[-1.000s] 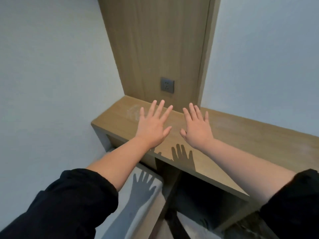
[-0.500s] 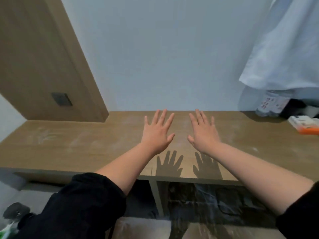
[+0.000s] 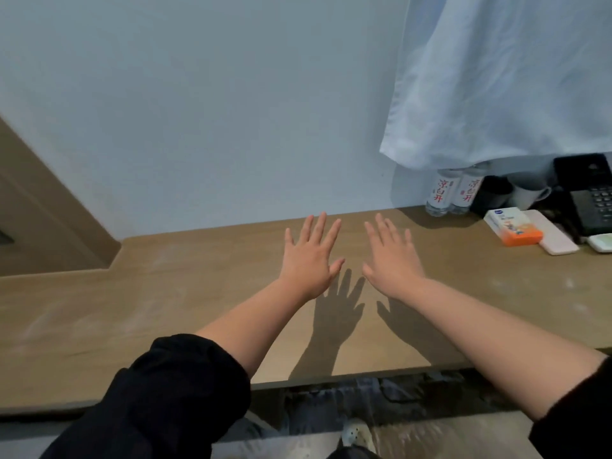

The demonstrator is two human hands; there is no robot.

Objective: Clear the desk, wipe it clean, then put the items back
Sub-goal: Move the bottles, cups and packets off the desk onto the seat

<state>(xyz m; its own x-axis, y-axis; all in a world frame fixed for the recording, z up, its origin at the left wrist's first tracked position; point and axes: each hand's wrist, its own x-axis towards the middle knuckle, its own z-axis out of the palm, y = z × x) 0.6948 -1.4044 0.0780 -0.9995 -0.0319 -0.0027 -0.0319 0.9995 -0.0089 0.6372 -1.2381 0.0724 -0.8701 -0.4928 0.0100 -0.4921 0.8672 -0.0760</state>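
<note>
- First water bottle (image 3: 438,193), upright at the back edge of the desk (image 3: 165,293), toward its right end: white label with three red Chinese characters in a vertical column, reading 凉白开. Smaller print on the label is not legible.
- Second water bottle (image 3: 467,192), just beside the first on the side nearer the right end: matching white label with the same red column, 凉白开.
- Orange-and-white pack (image 3: 513,226), lying flat in front of the bottles, nearer the right end: small blue mark at one corner of the top face and coloured printing. Nothing can be read.
- Black telephone (image 3: 592,203), at the right end: rows of keys are visible, but their figures are too blurred to read.
</note>
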